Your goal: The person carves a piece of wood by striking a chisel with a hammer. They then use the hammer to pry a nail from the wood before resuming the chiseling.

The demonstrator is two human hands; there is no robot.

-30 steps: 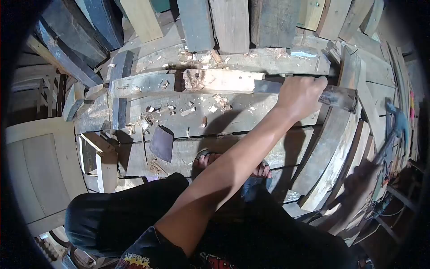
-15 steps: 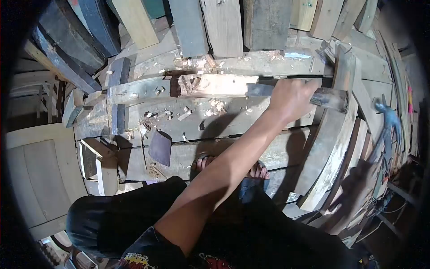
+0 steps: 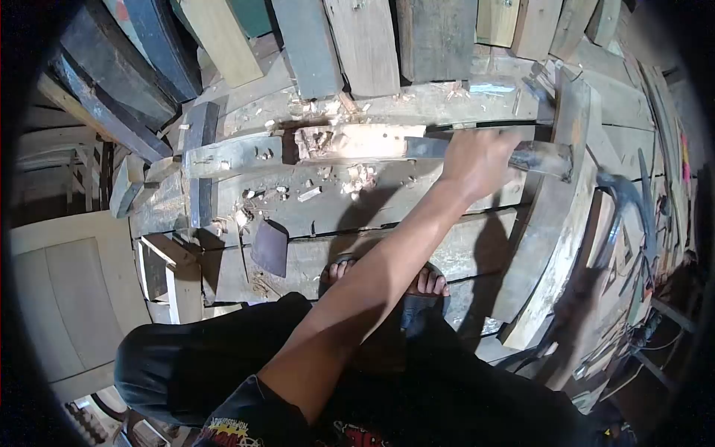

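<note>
My left hand (image 3: 477, 160) is wrapped round a chisel (image 3: 544, 158), held nearly flat. Its dark blade (image 3: 424, 147) points left and meets the pale, freshly cut stretch of a wooden beam (image 3: 357, 141). A dark notch with chips lies at the left end of this cut stretch. Over at the right, my right hand (image 3: 587, 290), blurred and in shadow, grips a claw hammer (image 3: 627, 195). The hammer's metal head is raised to the right of the chisel handle's butt, apart from it.
Wood chips (image 3: 359, 179) and a dark flat scrap (image 3: 269, 247) lie on the plank floor (image 3: 335, 253) near my feet (image 3: 428, 283). Thick boards (image 3: 365, 48) line the far side. A heavy timber (image 3: 547, 216) runs beside the chisel. Several wood strips are stacked at right.
The hammer has swung left, nearer to the chisel's butt, with my right hand moving slightly left. My left hand and the chisel have shifted a little left in view.
</note>
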